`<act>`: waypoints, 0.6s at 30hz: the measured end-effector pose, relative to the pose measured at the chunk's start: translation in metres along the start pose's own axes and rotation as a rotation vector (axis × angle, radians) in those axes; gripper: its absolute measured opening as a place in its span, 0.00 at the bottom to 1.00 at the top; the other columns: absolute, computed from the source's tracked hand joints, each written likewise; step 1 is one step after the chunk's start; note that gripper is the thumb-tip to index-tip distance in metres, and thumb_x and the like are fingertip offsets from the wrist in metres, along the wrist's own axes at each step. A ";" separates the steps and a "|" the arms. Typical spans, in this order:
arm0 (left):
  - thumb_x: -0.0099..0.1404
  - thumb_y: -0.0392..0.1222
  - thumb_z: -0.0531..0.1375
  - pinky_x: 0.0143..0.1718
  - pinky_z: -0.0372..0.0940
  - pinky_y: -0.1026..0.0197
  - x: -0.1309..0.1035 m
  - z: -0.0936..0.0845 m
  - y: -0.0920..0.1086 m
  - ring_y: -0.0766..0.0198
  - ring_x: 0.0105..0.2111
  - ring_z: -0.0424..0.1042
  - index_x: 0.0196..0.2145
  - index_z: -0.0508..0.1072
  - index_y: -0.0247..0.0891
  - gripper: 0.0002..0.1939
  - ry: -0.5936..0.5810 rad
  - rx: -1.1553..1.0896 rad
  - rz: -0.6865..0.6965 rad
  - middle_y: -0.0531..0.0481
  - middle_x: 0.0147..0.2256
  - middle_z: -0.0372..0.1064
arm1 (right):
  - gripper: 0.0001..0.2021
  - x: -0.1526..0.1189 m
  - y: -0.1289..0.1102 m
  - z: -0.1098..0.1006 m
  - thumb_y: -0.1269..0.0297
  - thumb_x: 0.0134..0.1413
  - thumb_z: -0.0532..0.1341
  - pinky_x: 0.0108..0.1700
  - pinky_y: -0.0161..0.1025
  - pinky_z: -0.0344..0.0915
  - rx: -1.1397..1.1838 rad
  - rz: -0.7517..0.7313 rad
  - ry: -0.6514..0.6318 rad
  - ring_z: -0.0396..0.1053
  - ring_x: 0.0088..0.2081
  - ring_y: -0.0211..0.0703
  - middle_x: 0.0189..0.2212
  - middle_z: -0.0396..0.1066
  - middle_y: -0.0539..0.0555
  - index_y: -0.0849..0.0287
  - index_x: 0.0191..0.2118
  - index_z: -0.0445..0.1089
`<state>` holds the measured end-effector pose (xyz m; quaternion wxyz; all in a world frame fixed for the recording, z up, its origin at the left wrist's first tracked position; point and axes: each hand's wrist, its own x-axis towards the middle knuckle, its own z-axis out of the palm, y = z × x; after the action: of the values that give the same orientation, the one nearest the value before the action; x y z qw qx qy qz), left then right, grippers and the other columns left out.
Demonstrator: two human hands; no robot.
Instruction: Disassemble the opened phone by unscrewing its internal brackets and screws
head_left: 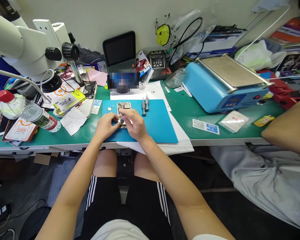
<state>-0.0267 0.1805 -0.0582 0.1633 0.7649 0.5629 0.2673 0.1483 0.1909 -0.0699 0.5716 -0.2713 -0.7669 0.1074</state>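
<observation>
"Since both hands crowd around the opened phone, where exactly is it?"

"On the blue mat, with its inner parts facing up. White paper lies under the mat, on the green worktop."

"And the left hand?"

"Beside the phone's left edge, fingers bent, fingertips close against it. I can't tell whether they grip the frame."

"What about the right hand?"

"It's over the phone's right side, thumb and fingers curled inward. Whether something small is pinched there, I can't tell."

"Anything near them on the mat?"

"Two screwdrivers, side by side, to the right of the phone; some small pieces to its left."

"Farther out?"

"To the right, a glass jar, then a blue machine with a flat plate on top. Over on the left, a microscope and a red-capped bottle. Another person's arm shows at the far right."
</observation>
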 end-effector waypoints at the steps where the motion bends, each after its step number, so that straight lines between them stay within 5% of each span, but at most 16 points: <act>1: 0.67 0.44 0.64 0.41 0.64 0.57 0.000 0.000 0.000 0.58 0.40 0.72 0.37 0.72 0.42 0.05 0.001 0.000 0.000 0.51 0.38 0.76 | 0.18 0.000 0.000 0.000 0.64 0.73 0.53 0.52 0.49 0.76 0.004 -0.007 0.002 0.76 0.48 0.48 0.45 0.81 0.53 0.45 0.63 0.67; 7: 0.66 0.43 0.64 0.41 0.63 0.58 0.001 0.000 0.001 0.58 0.40 0.72 0.36 0.72 0.42 0.05 -0.002 0.005 0.002 0.51 0.38 0.75 | 0.16 0.003 0.003 0.002 0.63 0.73 0.53 0.50 0.50 0.74 -0.050 -0.017 -0.018 0.77 0.42 0.47 0.42 0.81 0.53 0.46 0.61 0.69; 13: 0.66 0.42 0.64 0.41 0.63 0.58 0.001 0.000 0.000 0.58 0.40 0.71 0.37 0.72 0.41 0.05 -0.002 0.003 0.002 0.51 0.38 0.75 | 0.18 0.003 -0.001 0.000 0.67 0.73 0.53 0.54 0.50 0.74 0.011 -0.037 0.002 0.76 0.51 0.48 0.49 0.80 0.54 0.45 0.62 0.67; 18: 0.66 0.42 0.64 0.41 0.63 0.58 0.000 0.000 0.001 0.58 0.40 0.72 0.38 0.72 0.42 0.05 -0.006 0.003 0.003 0.52 0.38 0.75 | 0.19 0.003 -0.003 -0.001 0.69 0.72 0.55 0.50 0.45 0.76 0.060 -0.015 0.009 0.76 0.46 0.45 0.41 0.80 0.52 0.46 0.62 0.68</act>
<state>-0.0262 0.1806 -0.0573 0.1635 0.7667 0.5617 0.2643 0.1478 0.1900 -0.0661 0.5837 -0.2488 -0.7628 0.1246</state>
